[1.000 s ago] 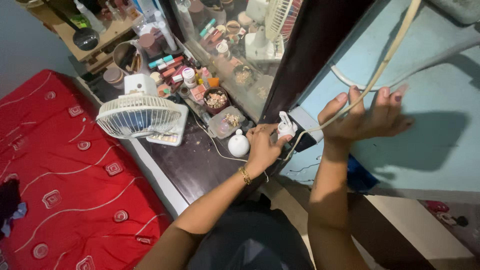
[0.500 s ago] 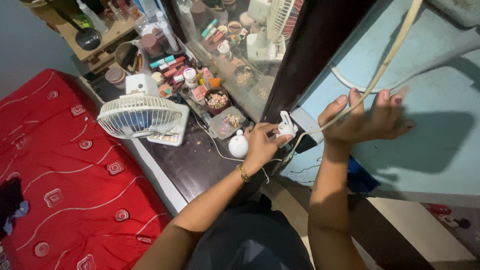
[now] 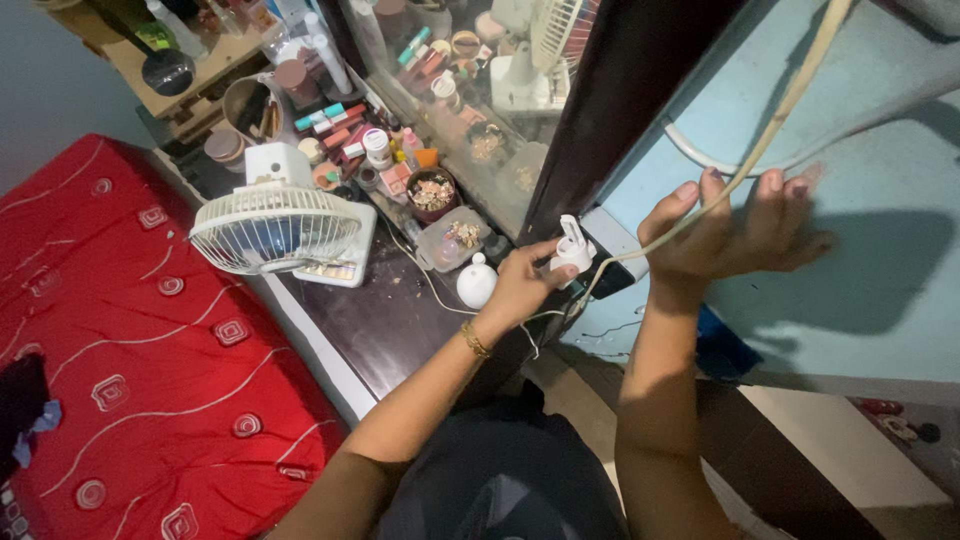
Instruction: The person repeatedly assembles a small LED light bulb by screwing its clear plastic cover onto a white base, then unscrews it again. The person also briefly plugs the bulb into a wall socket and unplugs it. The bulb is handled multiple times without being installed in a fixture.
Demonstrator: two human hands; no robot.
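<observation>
Left hand (image 3: 520,285) grips a white plug (image 3: 572,248); right hand (image 3: 730,228) spread open against the wall (image 3: 880,240) — cord (image 3: 770,135) runs off-frame.

Small, cluttered room, dim indoor light. Dark wooden dresser top (image 3: 400,330) runs from upper left to lower centre, with a pale strip along its near edge. Mirror (image 3: 470,110) stands at the dresser's back edge in a dark wooden frame (image 3: 620,110) and reflects the clutter. Wooden shelf (image 3: 150,70) with bottles at the far left corner. Bed with a red patterned cover (image 3: 140,380) fills the left side, just beside the dresser's near edge. Light blue wall (image 3: 880,230) on the right, with shadows on it. Grey-blue wall (image 3: 50,110) at upper left. Floor (image 3: 850,460) at lower right is pale, with a dark strip beside it.
</observation>
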